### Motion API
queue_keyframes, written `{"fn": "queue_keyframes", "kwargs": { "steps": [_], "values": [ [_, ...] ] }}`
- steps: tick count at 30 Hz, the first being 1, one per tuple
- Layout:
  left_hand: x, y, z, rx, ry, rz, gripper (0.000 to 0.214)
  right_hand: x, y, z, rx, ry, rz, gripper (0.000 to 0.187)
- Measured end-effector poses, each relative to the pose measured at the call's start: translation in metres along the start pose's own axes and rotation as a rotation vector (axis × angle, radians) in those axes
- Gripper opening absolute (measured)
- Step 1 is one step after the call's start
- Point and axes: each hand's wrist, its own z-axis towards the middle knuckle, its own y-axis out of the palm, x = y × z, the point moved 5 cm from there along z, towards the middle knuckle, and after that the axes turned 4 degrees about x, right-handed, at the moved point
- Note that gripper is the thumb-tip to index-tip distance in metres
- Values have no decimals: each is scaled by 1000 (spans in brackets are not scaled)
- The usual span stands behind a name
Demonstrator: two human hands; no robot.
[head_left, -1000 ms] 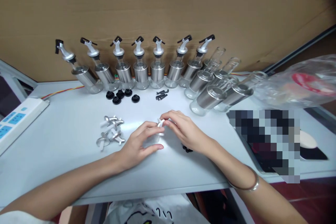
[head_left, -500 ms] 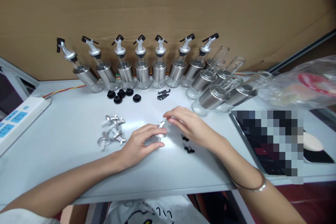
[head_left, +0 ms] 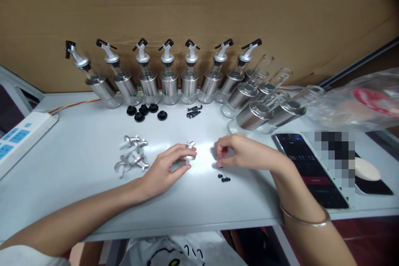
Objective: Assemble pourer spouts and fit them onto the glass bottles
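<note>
My left hand pinches a silver pourer spout between thumb and fingers, just above the table. Over the small black plugs, my right hand is curled down, thumb and fingers drawn together. What its fingertips hold, if anything, is hidden; the edge of one plug shows just under the thumb. Left of my left hand lies a pile of several silver pourer spouts. Beyond my hands lie black rubber stoppers and thin black levers.
A row of glass-and-steel bottles with pourers stands along the cardboard wall. Bottles without pourers crowd the right. A phone and a plastic bag are farther right; a power strip lies left.
My right hand has moved right and toward me, from beside the spout to the black plugs, its fingers curling. My left hand still holds the spout, shifted slightly.
</note>
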Motion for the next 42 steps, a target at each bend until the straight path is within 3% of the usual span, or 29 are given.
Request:
{"fn": "queue_keyframes", "kwargs": {
  "steps": [7, 13, 20, 24, 27, 30, 34, 38, 42],
  "values": [
    [0, 0, 1, 9, -24, -24, 25, -3, 4, 8, 103, 25, -7, 13],
    [0, -1, 1, 21, -33, -37, 25, -13, 10, 14, 315, -172, -97, 13],
    [-2, 0, 0, 19, -43, -123, 21, -29, 12, 8, 407, -252, 218, 11],
    [-4, 1, -1, 2, -74, -151, 21, -37, 8, 5, 526, -358, 259, 11],
    [-5, 2, 0, -21, -107, -165, 22, -33, 8, 6, 574, -334, 282, 10],
    [-5, 2, 0, -26, -131, -167, 21, -30, 10, 6, 591, -315, 295, 14],
    [-6, 2, 0, -28, -144, -153, 21, -36, 10, 5, 591, -391, 297, 18],
    [-4, 2, -1, -39, -82, -153, 21, -35, 9, 6, 633, -333, 316, 19],
    [-2, 3, -2, -54, -32, -121, 20, -32, 14, 9, 562, -269, 456, 16]
  ]
}}
